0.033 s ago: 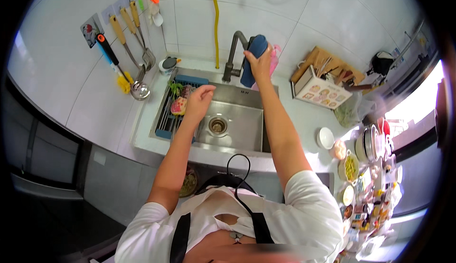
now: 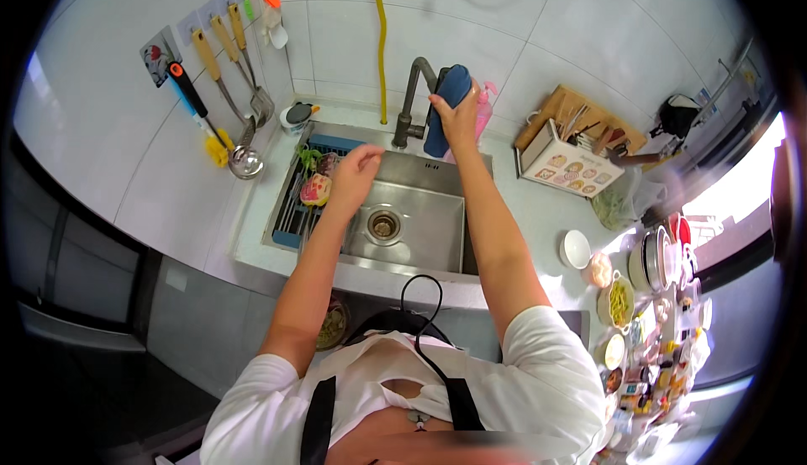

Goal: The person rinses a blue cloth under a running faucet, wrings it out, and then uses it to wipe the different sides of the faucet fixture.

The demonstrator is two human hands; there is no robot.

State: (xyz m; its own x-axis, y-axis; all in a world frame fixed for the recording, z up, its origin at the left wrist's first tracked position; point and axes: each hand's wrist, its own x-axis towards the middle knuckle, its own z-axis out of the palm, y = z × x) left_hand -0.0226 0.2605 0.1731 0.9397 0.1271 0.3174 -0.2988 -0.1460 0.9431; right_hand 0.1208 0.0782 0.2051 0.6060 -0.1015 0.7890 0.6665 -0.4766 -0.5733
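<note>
At the back of the steel sink point(image 2: 424, 204), my right hand point(image 2: 459, 119) grips a blue folded cloth-like thing point(image 2: 448, 112), held upright just right of the dark faucet point(image 2: 409, 99). Behind that hand stands a pink pump bottle point(image 2: 484, 112), partly covered by it. My left hand point(image 2: 356, 175) hovers over the left part of the basin, fingers curled inward, with nothing seen in them. Beside it lies a drying rack point(image 2: 290, 213) with a blue end piece. On the rack sit a pink-and-yellow piece of food point(image 2: 315, 189) and some green leaves point(image 2: 309, 159); my left hand and forearm hide part of it.
Ladles and turners point(image 2: 227, 70) hang on the left wall. A white tub point(image 2: 294, 119) stands in the back corner. To the right are a utensil box point(image 2: 567, 162), a white bowl point(image 2: 575, 249), a dish of green food point(image 2: 619, 301) and crowded jars point(image 2: 647, 373).
</note>
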